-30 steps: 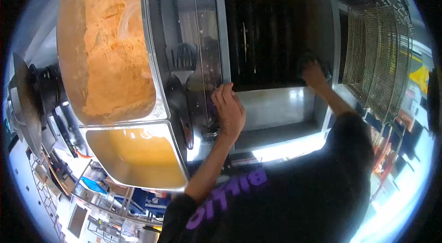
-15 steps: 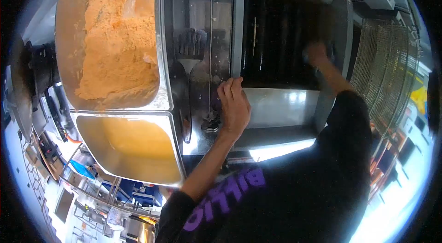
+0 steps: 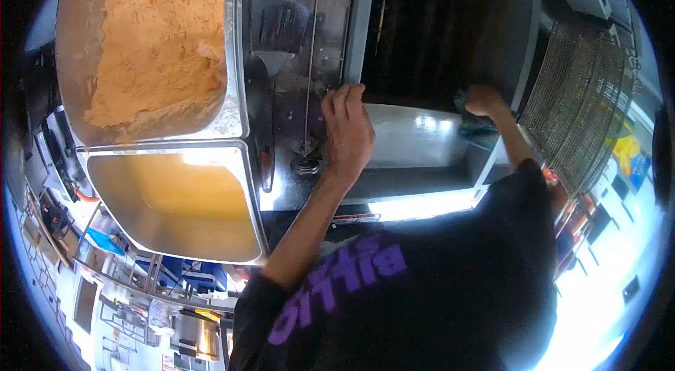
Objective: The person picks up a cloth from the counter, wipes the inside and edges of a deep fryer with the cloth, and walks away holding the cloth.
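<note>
My left hand rests at the near left of the fryer, its fingers bent over the metal rim. My right hand is a closed fist around a dark green cloth, at the right side of the fryer vat, where the dark interior meets the sloped metal front. Part of the cloth hangs below the fist. The vat's dark interior shows little detail. Beside my left hand stands a thin metal rod with a coiled end.
Left of the fryer are a metal pan of orange breading flour and a pan of yellow liquid. A slotted spatula lies between pans and fryer. Wire mesh racks stand at the right. Shelves and equipment fill the lower left background.
My right hand has come nearer to my body with the cloth, from over the dark interior to the sloped front. My left hand stays on the rim. The whole view has shifted slightly.
</note>
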Tool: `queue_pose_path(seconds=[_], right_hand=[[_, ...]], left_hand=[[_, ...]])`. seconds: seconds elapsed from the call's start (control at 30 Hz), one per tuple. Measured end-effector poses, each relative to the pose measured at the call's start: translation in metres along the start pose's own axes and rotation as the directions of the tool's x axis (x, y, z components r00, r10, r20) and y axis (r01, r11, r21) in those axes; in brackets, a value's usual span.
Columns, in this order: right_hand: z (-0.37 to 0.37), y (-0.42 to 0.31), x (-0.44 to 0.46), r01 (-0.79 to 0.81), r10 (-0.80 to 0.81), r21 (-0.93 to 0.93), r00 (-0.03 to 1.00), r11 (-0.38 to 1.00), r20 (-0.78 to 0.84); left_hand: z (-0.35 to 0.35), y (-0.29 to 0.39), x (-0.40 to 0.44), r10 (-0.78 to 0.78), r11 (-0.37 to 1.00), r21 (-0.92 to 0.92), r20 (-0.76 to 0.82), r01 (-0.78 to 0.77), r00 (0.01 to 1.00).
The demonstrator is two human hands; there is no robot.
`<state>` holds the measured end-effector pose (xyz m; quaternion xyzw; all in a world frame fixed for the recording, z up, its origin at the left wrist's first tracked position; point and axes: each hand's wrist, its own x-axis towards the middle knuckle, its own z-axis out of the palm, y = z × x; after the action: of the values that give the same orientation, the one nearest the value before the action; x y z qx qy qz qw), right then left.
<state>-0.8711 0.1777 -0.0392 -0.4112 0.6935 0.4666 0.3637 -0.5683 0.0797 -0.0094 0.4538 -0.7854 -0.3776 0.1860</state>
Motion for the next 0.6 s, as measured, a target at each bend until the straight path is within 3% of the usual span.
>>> queue_pose_path(seconds=[0.07, 0.1, 0.17, 0.27, 0.33, 0.4, 0.43, 0.47, 0.57, 0.6], right_hand=[[0.004, 0.030, 0.015, 0.196, -0.177, -0.049, 0.949, 0.979, 0.261], [-0.006, 0.029, 0.007, 0.196, -0.178, -0.045, 0.947, 0.980, 0.267], [-0.033, 0.023, -0.020, 0.057, -0.053, 0.134, 0.998, 0.989, -0.038], [0.036, -0.010, 0.001, 0.036, -0.006, 0.198, 0.989, 0.980, -0.150], [0.035, -0.028, 0.022, 0.081, -0.033, 0.569, 0.995, 0.819, -0.094], [-0.003, -0.090, -0.005, 0.263, -0.200, 0.798, 0.963, 0.543, -0.181], [-0.027, -0.134, -0.020, 0.319, -0.225, 0.699, 0.948, 0.640, -0.227], [-0.049, -0.173, -0.035, 0.388, -0.283, 0.653, 0.922, 0.650, -0.266], [-0.044, -0.164, -0.042, 0.387, -0.204, 0.743, 0.921, 0.546, -0.330], [-0.024, -0.139, -0.025, 0.324, -0.214, 0.654, 0.946, 0.683, -0.245]], left_hand=[[0.003, -0.002, 0.000, -0.004, 1.000, -0.028, -0.008, 0.004, 1.000], [0.004, -0.003, -0.002, -0.007, 0.999, -0.046, -0.004, 0.006, 1.000], [0.001, -0.001, -0.004, -0.022, 0.999, -0.047, 0.015, 0.023, 1.000], [0.001, -0.001, 0.000, -0.014, 0.999, -0.048, 0.001, 0.014, 1.000], [0.001, -0.001, -0.001, -0.009, 0.999, -0.049, -0.010, 0.009, 1.000], [0.002, -0.001, 0.000, -0.028, 0.997, -0.074, -0.011, 0.027, 1.000], [0.005, -0.001, 0.002, -0.019, 0.997, -0.078, -0.002, 0.019, 1.000], [0.005, -0.002, 0.001, -0.005, 0.996, -0.092, -0.010, 0.004, 1.000], [0.002, -0.007, 0.005, 0.037, 0.996, -0.074, -0.039, -0.040, 0.999], [0.005, -0.004, 0.001, 0.039, 0.996, -0.074, -0.040, -0.042, 0.998]])
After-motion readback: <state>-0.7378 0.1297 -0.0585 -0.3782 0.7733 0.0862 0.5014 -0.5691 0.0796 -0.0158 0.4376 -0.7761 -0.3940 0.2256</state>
